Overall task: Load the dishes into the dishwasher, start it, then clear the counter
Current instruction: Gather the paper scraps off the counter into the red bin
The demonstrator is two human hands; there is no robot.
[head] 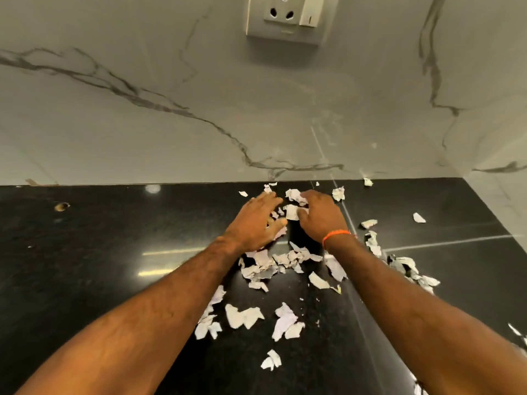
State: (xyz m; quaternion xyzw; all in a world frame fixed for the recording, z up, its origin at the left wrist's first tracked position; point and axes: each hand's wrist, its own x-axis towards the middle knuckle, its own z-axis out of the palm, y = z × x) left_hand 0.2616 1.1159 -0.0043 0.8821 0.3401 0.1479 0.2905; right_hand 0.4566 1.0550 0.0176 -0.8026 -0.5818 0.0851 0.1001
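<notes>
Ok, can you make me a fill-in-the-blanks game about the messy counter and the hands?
1. The torn paper scraps lie on a shiny ____ counter.
2. The right hand has an ____ band round its wrist.
3. High on the marble wall there is an electric ____.
4. The left hand and the right hand both reach into the scraps close to the ____.

Missing words: black; orange; socket; wall
</notes>
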